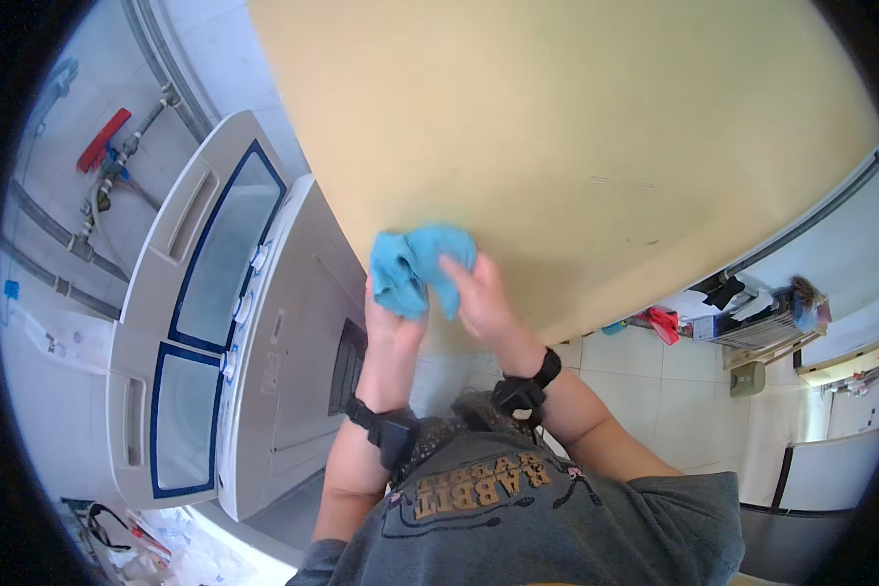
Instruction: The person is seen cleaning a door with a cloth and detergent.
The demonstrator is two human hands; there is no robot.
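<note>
A crumpled light-blue cloth (400,269) is held up in front of me, over the near left part of a pale yellow tabletop (576,127). My left hand (393,317) supports it from below, and folds of the cloth hide most of its fingers. On the other side, my right hand (483,298) grips the cloth's right part, its fingertips slightly smeared by motion. Whether the cloth touches the tabletop, I cannot tell.
To the left stands a white twin-tub washing machine (298,293) with blue-framed lids. Grey pipes (83,249) and a red-handled brush-like thing (104,140) are on the wall beyond. Right, a wooden rack (762,337) with clutter stands on the tiled floor (674,386).
</note>
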